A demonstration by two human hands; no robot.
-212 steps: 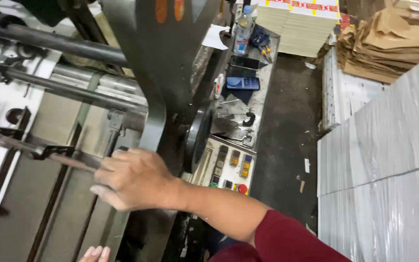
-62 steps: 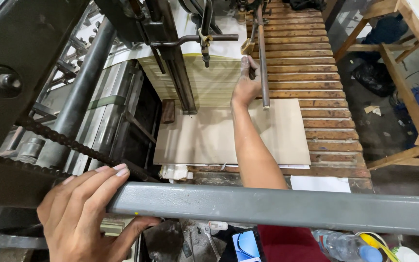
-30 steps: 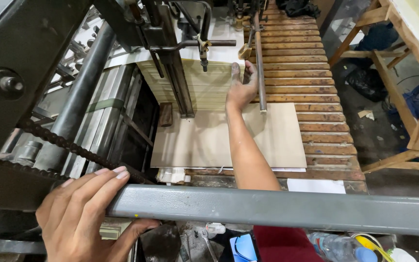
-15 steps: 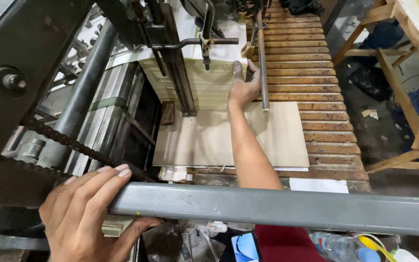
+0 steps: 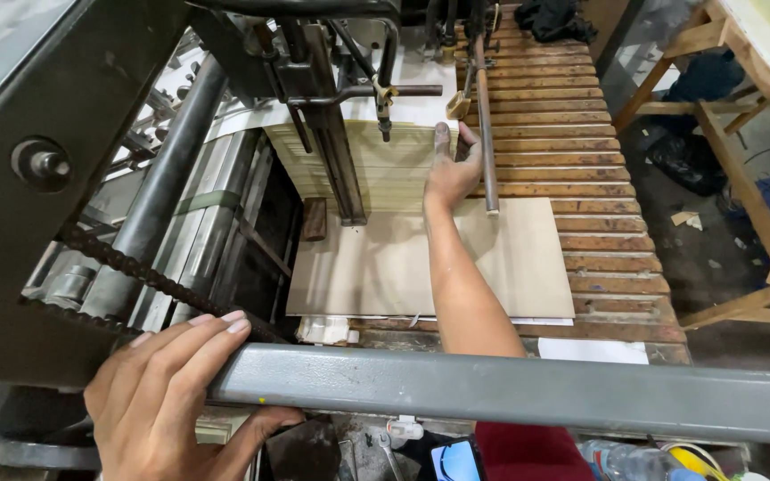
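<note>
Right hand (image 5: pixel 453 174), fingers spread, presses the paper stack (image 5: pixel 394 165) at 12 o'clock beside a rod (image 5: pixel 485 134); left hand (image 5: pixel 176 392) grips the rail (image 5: pixel 510 392). Fingers could get pinched under the feeder arms (image 5: pixel 376 89).

Left hand (image 5: pixel 176 396) fingers curled in grip, right arm outstretched, right hand (image 5: pixel 452 174) pressing flat

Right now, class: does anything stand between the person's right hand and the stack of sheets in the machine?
Nothing visible does. The right hand already rests against the side of the sheet stack, with the thin metal rod just beside its fingers, not between them.
</note>
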